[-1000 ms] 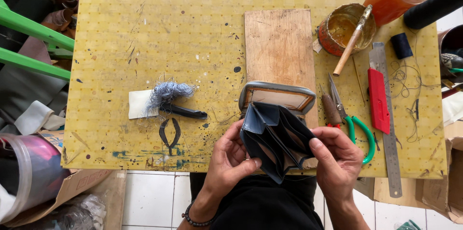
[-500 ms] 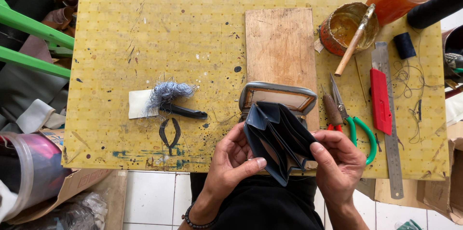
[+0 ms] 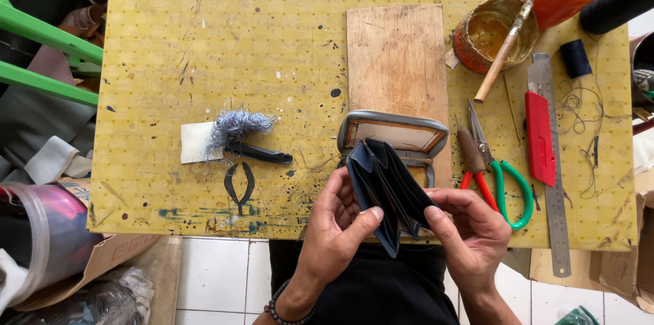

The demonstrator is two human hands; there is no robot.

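My left hand [image 3: 337, 226] and my right hand [image 3: 470, 229] both hold a dark blue-grey leather wallet insert [image 3: 385, 192] with several folded pockets, at the near edge of the yellow table [image 3: 238, 59]. The left thumb presses its front fold, the right thumb and fingers pinch its right side. Just behind it lies a grey zip-around wallet shell [image 3: 395, 135], open, with a tan lining. The shell rests against the near end of a wooden board [image 3: 395, 59].
Right of the shell lie an awl [image 3: 470, 151], red- and green-handled scissors [image 3: 501, 175], a red utility knife [image 3: 538, 137] and a steel ruler [image 3: 552, 182]. A glue tin with a stick [image 3: 492, 32] stands at the back right. Thread tuft and black tool [image 3: 245, 141] lie left.
The insert has tilted slightly and my left thumb has slid up onto its front fold. Both hands stay at the near table edge.
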